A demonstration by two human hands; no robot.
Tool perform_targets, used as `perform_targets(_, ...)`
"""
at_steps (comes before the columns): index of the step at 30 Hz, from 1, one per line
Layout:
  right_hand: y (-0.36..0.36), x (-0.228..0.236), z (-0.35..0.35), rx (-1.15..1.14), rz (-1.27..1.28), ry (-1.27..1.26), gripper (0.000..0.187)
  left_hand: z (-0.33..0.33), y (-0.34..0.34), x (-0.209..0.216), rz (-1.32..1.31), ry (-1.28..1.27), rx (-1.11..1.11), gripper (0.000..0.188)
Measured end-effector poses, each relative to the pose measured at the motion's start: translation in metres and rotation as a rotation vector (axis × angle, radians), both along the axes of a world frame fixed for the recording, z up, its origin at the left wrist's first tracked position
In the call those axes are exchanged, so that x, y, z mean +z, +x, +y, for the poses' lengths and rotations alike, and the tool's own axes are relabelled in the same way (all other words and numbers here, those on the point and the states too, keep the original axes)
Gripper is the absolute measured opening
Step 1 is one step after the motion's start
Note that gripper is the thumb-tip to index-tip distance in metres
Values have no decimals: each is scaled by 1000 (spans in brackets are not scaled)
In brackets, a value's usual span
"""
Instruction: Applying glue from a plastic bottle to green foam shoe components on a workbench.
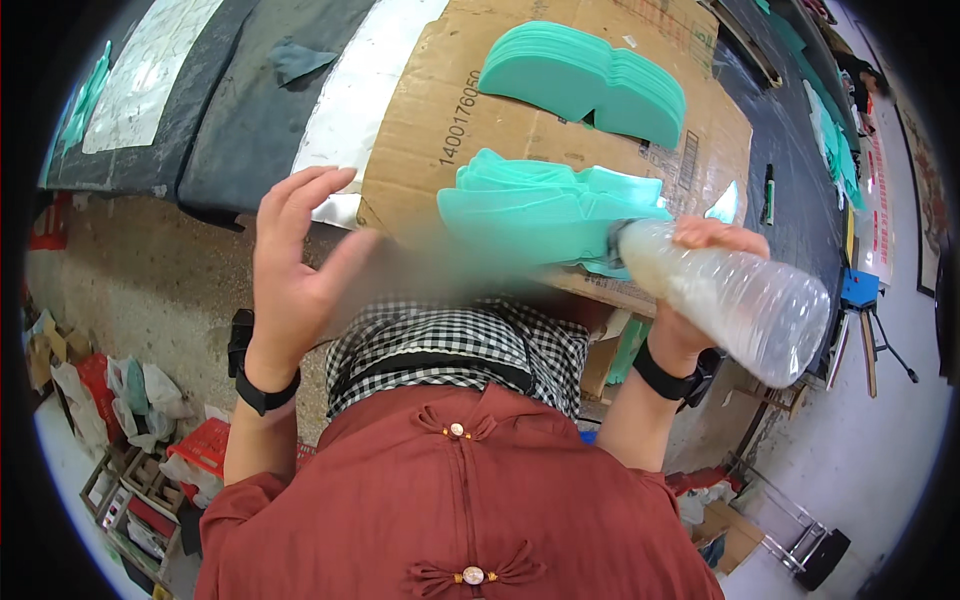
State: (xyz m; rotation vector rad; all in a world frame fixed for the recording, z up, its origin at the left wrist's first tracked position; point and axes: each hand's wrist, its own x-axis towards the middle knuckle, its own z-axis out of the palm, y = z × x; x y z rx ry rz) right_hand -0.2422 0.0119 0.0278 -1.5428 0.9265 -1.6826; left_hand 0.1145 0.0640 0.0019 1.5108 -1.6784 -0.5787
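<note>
The left hand [295,265] is lifting open at centre left of the frame, fingers spread and empty, while the right hand [700,300] is gripping closed at centre right, forearm raised.

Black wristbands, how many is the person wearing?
2. One black wristband sits on the left wrist, below the open left hand. The other black wristband sits on the right wrist, below the right hand that grips the clear plastic bottle.

**Layout on the bench**

A cardboard sheet [430,120] lies on the bench [250,130] and reaches its near edge. Two stacks rest on the sheet: the far stack [580,80] toward its far side, the near stack [540,210] at its near edge. The bottle [740,300] hangs just right of the near stack, off the bench's near edge.
</note>
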Motion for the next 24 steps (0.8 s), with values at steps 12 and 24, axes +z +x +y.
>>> perform_targets(12,11,16,8,46,-25,105,49,-27,-76,-1,-335,-27,-311,103)
perform_targets(24,-58,1,-32,20,-431,32,31,-60,-80,10,-363,49,-393,102)
